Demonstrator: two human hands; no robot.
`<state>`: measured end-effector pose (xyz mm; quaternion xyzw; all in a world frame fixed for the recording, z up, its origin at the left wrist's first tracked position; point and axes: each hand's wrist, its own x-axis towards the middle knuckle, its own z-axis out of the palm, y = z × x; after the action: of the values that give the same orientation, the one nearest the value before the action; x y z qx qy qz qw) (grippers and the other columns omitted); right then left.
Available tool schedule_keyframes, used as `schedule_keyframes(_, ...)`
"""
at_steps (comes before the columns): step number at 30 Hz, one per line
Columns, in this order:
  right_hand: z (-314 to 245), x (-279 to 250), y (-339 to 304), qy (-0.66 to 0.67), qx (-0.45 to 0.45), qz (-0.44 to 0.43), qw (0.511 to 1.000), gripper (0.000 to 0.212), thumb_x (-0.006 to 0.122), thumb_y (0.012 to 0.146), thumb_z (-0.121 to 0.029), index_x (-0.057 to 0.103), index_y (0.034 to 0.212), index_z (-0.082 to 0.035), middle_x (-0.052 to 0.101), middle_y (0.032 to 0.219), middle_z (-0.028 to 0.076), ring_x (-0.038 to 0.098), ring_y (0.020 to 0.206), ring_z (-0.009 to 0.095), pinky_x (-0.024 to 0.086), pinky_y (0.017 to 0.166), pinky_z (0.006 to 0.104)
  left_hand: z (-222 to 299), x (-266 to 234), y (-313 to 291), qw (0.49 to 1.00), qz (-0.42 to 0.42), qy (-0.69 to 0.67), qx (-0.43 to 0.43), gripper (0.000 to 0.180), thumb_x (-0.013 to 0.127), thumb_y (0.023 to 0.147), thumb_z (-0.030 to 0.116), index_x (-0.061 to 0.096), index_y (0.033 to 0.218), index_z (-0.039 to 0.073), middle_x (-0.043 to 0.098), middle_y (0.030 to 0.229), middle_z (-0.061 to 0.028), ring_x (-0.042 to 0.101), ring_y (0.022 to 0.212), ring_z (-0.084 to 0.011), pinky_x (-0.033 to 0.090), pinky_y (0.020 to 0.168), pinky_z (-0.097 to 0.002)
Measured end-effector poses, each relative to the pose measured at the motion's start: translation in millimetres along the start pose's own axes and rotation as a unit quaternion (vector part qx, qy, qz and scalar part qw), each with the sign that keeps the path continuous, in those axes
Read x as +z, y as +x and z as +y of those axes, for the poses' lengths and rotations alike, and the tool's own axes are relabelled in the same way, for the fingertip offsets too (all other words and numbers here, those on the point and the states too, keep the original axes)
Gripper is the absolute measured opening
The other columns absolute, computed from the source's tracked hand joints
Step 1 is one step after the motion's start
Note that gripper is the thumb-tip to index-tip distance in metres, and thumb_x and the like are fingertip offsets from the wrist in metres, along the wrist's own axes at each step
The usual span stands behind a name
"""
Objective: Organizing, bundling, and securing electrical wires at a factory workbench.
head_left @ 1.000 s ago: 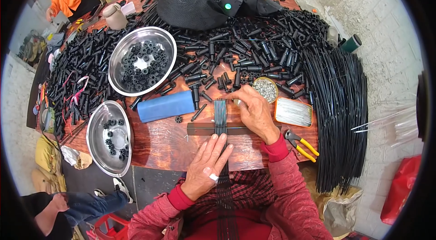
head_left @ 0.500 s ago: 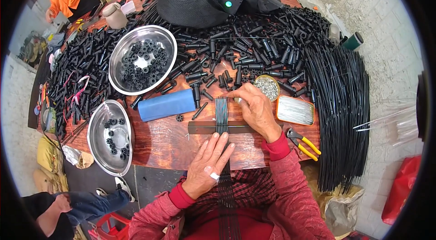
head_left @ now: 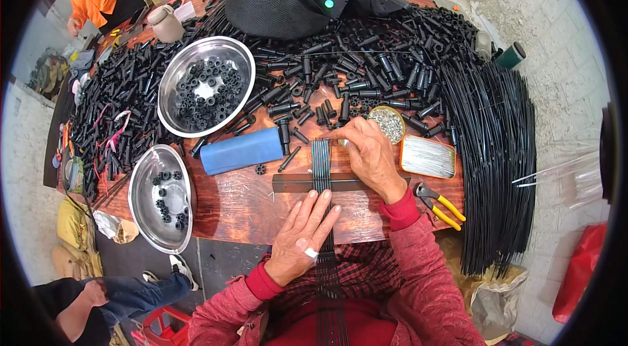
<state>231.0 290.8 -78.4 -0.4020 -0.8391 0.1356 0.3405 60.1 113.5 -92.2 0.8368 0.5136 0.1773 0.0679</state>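
A flat row of thin black rods [head_left: 321, 164] runs from the table across its near edge and down over my lap. My left hand [head_left: 302, 238] lies flat on them with fingers stretched out, a white wrap around one finger. The rods cross a dark flat bar [head_left: 294, 182] on the table. Just right of their far ends, my right hand [head_left: 371, 156] is closed in a pinch; whatever is between its fingertips is too small to make out. Beyond that hand are a round tin of small metal pieces [head_left: 386, 125] and an orange-rimmed box of fine pale wires [head_left: 428, 156].
Yellow-handled pliers [head_left: 441, 206] lie at the right, near a large heap of black rods [head_left: 494, 169]. Left are a blue block [head_left: 241, 150] and two metal bowls [head_left: 163, 65] [head_left: 134, 199] with black rings. Black tubular parts [head_left: 121, 107] cover the far table. Other people stand at left.
The whole view has shifted very slightly. Both hands keep almost the same places, the left on the rods and the right beside their far ends.
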Motion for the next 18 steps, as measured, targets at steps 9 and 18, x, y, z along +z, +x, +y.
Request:
schedule_keyframes(9, 5.7, -2.5, 2.8, 0.027, -0.029, -0.013, 0.999, 0.020, 0.066, 0.080, 0.002, 0.067, 0.099, -0.006, 0.059, 0.091, 0.011, 0.057, 0.090, 0.032, 0.047, 0.080, 0.0407, 2.3, -1.7, 1.6, 1.000, -0.002, -0.014, -0.001, 0.056, 0.058, 0.091, 0.025, 0.053, 0.144, 0.010, 0.041, 0.156, -0.0164, 0.040, 0.143, -0.0364, 0.035, 0.116, -0.0476)
schedule_keyframes(18, 3.2, 1.1, 2.4, 0.044, -0.041, -0.014, 0.998, 0.022, 0.064, 0.082, 0.002, 0.068, 0.101, -0.007, 0.057, 0.090, 0.010, 0.054, 0.087, 0.032, 0.047, 0.078, 0.0404, 5.9, -6.4, 4.5, 0.999, -0.010, -0.033, -0.014, 0.057, 0.054, 0.089, 0.008, 0.051, 0.146, 0.011, 0.041, 0.157, -0.0122, 0.038, 0.145, -0.0328, 0.033, 0.117, -0.0447)
